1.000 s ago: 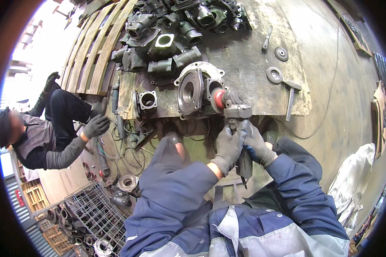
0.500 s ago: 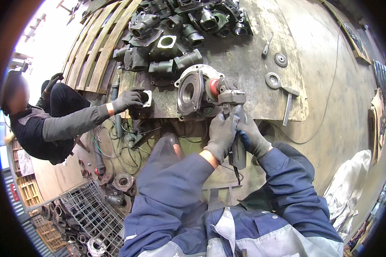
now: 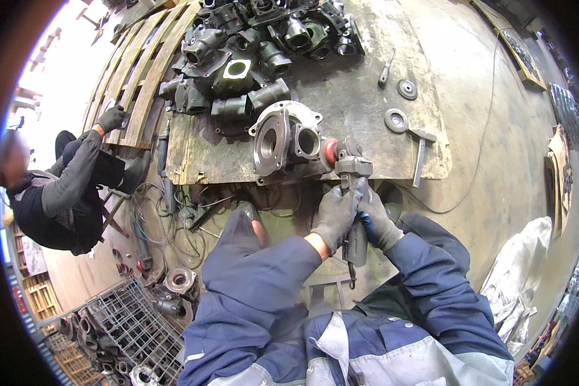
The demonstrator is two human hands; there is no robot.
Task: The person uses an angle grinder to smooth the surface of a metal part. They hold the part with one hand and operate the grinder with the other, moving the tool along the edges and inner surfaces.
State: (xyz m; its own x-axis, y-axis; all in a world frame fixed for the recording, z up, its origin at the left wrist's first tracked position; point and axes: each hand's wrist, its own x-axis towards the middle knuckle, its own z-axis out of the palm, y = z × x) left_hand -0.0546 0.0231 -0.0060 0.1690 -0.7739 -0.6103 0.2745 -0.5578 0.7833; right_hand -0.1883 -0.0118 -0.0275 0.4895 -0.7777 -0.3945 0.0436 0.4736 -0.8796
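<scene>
Both my gloved hands are wrapped round a grey angle grinder (image 3: 354,168) at the table's near edge. My left hand (image 3: 336,215) grips its body from the left. My right hand (image 3: 377,220) closes on it from the right, its glove showing blue at the palm. The red disc (image 3: 330,152) on the grinder's head is at the right side of a metal housing casting (image 3: 271,145); I cannot tell if they touch. The casting stands on the table, its round flange and smaller bored flange showing. Below my hands hangs the grinder's cord.
Dark castings (image 3: 233,106) are heaped at the far side of the wooden table (image 3: 347,96). A hammer (image 3: 420,157), two discs (image 3: 396,120) and a handled tool (image 3: 386,68) lie right. Left are a co-worker (image 3: 64,199), a pallet (image 3: 135,83), cables and a wire basket (image 3: 132,315).
The grinder's head has shifted right and slightly down along the casting, baring its smaller flange. The co-worker's hand has drawn back from the table's left edge to over the pallet; the part there is gone.
</scene>
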